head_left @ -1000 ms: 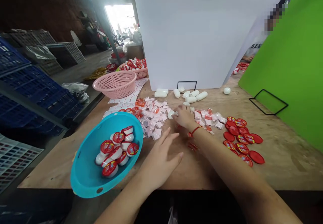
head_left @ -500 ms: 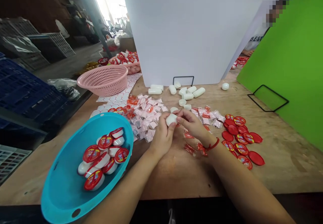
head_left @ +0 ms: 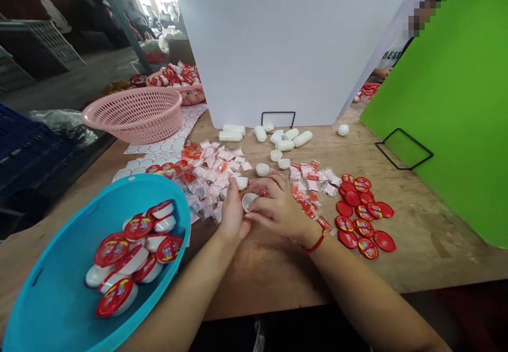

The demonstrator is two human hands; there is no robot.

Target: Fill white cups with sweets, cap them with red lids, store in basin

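Observation:
Between my two hands is a small white cup [head_left: 249,202], its hollow side showing. My left hand [head_left: 233,211] is curled along its left side, with another white cup [head_left: 241,183] at its fingertips. My right hand [head_left: 278,206] has its fingers bent onto the first cup from the right. Small pink and clear packets [head_left: 216,169] lie in a pile left of my hands, and more packets [head_left: 313,177] are to the right. Red lids [head_left: 364,211] are spread farther right. White cups, some stacked [head_left: 284,145], stand or lie beyond my hands.
A blue basin [head_left: 51,283] with red-lidded cups stands at the left. Behind it is a pink basket [head_left: 135,114]. A white board [head_left: 278,45] and a green board [head_left: 456,108] rise at the back, with wire stands. Part of a person shows behind them.
The white piece held between my hands has come apart into two cups. My right hand has turned over the nearer cup. The view has shifted, so the basin appears closer.

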